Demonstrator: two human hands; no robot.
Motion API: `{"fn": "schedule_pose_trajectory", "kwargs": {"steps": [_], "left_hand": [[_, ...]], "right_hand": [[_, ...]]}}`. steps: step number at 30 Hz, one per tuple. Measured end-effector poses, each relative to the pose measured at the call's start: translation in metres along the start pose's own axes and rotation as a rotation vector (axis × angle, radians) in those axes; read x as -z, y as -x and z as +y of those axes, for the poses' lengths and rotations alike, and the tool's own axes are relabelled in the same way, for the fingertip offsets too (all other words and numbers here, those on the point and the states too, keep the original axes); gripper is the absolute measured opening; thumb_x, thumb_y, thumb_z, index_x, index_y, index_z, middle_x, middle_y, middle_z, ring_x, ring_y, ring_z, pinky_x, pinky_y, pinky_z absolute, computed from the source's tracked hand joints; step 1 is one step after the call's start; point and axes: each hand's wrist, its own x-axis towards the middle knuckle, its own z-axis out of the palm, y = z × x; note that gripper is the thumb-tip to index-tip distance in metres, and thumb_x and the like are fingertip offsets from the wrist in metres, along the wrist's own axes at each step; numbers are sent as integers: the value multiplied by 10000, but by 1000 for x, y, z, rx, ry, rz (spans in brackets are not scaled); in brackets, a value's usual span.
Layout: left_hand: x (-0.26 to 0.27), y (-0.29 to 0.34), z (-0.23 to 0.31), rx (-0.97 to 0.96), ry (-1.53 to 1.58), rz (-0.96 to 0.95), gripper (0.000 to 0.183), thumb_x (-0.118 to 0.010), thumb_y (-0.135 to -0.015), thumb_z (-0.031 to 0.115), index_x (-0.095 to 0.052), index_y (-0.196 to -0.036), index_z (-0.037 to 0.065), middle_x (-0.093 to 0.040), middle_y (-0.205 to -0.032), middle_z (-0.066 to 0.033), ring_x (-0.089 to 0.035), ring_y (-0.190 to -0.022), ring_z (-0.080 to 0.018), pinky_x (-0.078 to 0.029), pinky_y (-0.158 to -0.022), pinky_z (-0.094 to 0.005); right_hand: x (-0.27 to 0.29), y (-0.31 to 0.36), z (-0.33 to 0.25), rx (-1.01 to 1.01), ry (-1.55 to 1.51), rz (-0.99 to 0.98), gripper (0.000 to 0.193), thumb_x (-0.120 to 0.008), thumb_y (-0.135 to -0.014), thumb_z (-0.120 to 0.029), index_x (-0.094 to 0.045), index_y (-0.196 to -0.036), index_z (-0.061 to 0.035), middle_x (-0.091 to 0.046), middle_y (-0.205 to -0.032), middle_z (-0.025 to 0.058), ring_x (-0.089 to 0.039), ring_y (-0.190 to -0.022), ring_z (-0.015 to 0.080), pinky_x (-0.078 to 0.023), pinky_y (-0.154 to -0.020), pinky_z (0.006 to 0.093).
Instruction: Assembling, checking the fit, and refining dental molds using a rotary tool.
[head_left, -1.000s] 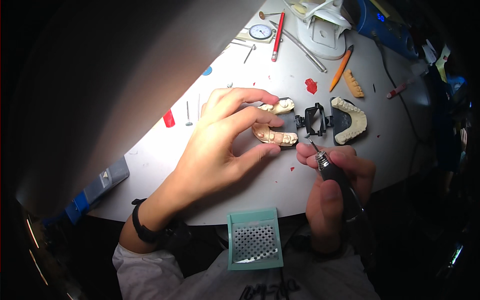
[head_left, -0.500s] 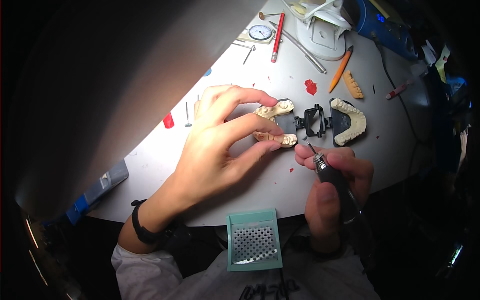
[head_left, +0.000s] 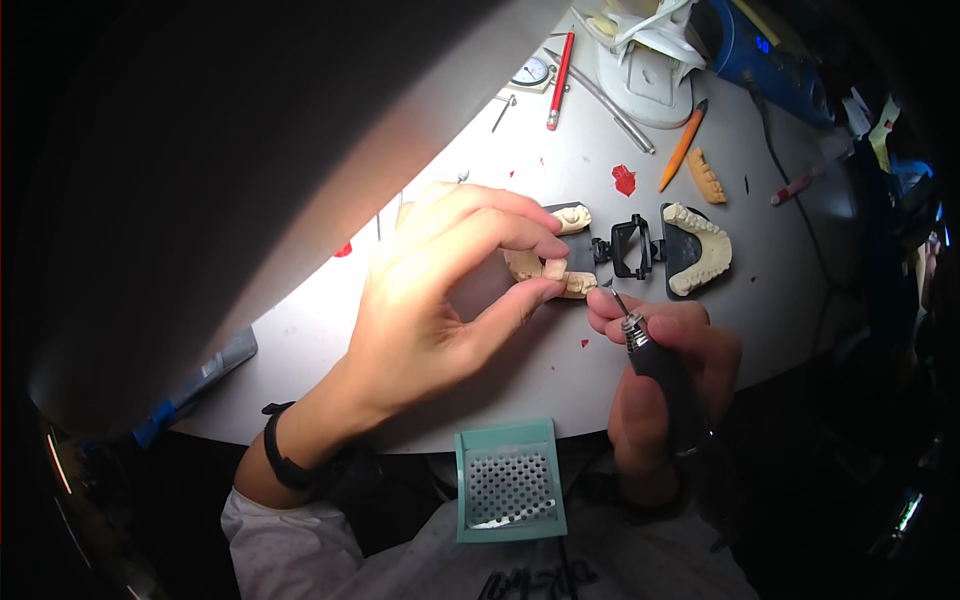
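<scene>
Pale tabletop (head_left: 590, 390), lit digits (head_left: 762, 46) on blue unit (head_left: 775, 75), handpiece (head_left: 668, 383) in right hand (head_left: 640, 408)

Head-worn fisheye view, facing down, near the table (head_left: 510, 400)

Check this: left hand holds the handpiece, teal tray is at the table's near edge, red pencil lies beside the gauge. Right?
Wrong side: the head view shows the handpiece in the right hand; the left hand pinches a tooth piece. Teal tray at the near edge of the table, red pencil beside the gauge: correct.
</scene>
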Motion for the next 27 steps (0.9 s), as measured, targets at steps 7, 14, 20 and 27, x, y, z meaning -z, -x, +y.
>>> {"fn": "schedule_pose_trajectory", "kwargs": {"steps": [7, 14, 20, 27], "left_hand": [[5, 10, 21, 187, 395, -26, 256, -787, -804, -98, -691, -1029, -24, -723, -985, -102, -692, -917, -168, -526, -860, -297], [0, 11, 18, 275, 536, -46, 234, -803, -837, -29, -682, -1035, 6, -732, -950, -58, -681, -884, -118, -497, -801, -272], [-2, 13, 17, 294, 565, -3, 191, -814, -851, 27, -714, -1014, 23, -752, -905, -35, -683, -838, -96, -486, -768, -256], [0, 14, 17, 269, 500, 5, 184, -814, -838, 15, -735, -1005, 15, -756, -917, -57, -706, -846, -114, -495, -776, -257]], "right_hand": [[-13, -7, 0, 188, 73, 5, 344, -734, -931, -163, -591, -1157, 54, -636, -1007, 212, -728, -973, 375, -634, -873, 441], [-9, -8, -3, 178, 56, -31, 325, -719, -924, -131, -602, -1158, 62, -639, -1018, 226, -725, -975, 395, -631, -883, 473], [-8, -6, 4, 194, 55, -46, 317, -724, -904, -109, -615, -1144, 67, -655, -991, 229, -735, -952, 405, -641, -850, 469], [-8, -7, 1, 188, 103, -56, 305, -743, -872, -81, -629, -1116, 61, -675, -983, 224, -744, -949, 399, -644, -826, 447]]}}
